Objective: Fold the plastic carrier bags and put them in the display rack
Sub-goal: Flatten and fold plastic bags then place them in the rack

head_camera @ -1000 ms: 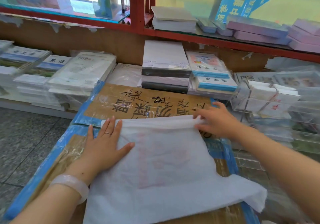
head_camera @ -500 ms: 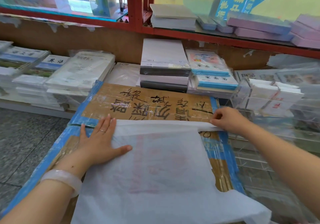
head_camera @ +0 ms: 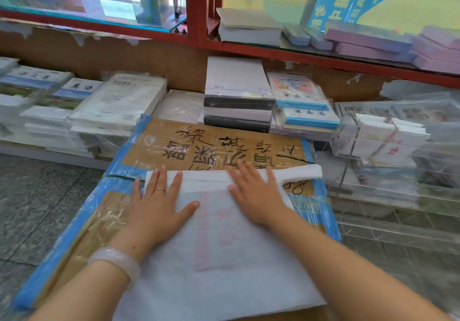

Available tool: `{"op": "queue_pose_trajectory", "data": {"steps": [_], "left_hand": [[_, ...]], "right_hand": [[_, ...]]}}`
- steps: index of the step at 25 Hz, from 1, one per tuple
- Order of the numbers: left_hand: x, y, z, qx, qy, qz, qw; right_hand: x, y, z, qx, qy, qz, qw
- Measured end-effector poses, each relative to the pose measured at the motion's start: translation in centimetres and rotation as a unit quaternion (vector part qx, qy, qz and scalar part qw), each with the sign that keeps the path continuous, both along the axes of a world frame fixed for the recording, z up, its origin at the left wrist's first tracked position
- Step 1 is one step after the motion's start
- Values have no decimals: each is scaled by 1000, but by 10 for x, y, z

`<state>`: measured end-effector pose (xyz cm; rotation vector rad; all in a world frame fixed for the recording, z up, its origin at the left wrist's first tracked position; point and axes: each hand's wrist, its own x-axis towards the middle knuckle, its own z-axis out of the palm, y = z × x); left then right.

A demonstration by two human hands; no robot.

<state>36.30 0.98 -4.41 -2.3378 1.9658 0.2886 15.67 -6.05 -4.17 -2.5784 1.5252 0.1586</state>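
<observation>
A white plastic carrier bag (head_camera: 219, 253) with faint red print lies flat on a taped cardboard box (head_camera: 214, 144). Its far edge is folded over, and one handle (head_camera: 302, 172) sticks out to the right. My left hand (head_camera: 159, 206) lies flat, fingers spread, on the bag's far left corner; it wears a ring, and a pale bangle sits on the wrist. My right hand (head_camera: 256, 194) presses flat on the bag's far middle, just right of the left hand. A clear acrylic display rack (head_camera: 348, 151) at the right holds folded white bags (head_camera: 388, 141).
Stacks of wrapped exercise books (head_camera: 117, 101) and paper reams (head_camera: 236, 96) fill the low shelf behind the box. A red shelf frame (head_camera: 196, 7) carries more books above. Grey tiled floor (head_camera: 37, 196) lies to the left.
My right hand has let go of the bag's far right handle, moved left and now lies flat on the bag beside my left hand. The left hand stays pressed in place.
</observation>
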Motion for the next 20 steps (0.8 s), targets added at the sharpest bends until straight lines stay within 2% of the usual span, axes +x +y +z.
{"op": "queue_pose_trajectory", "data": {"steps": [5,7,8,10,13,15,18,20], "left_hand": [[3,-2,8,26,-4,59,998],[4,-1,11,-6,-4,53,999],[3,0,14,-40,-2,47,998],[-1,8,21,-106,1,34,994],[-24,35,22,-93,39,-9,995],[-37,64,9,-86,83,-48,992],[-33,94,-11,-10,34,-74,997],[-25,106,-10,-12,8,-75,997]], "right_hand": [[-102,-27,15,-4,109,-162,981],[-103,-24,26,-32,108,-182,977],[-96,-17,33,-61,78,-183,978],[-71,7,45,-89,2,-152,984],[-12,75,43,-49,-56,-21,997],[14,123,20,-16,-47,41,998],[13,151,-3,46,-60,7,997],[-20,148,3,30,-29,-10,999]]}}
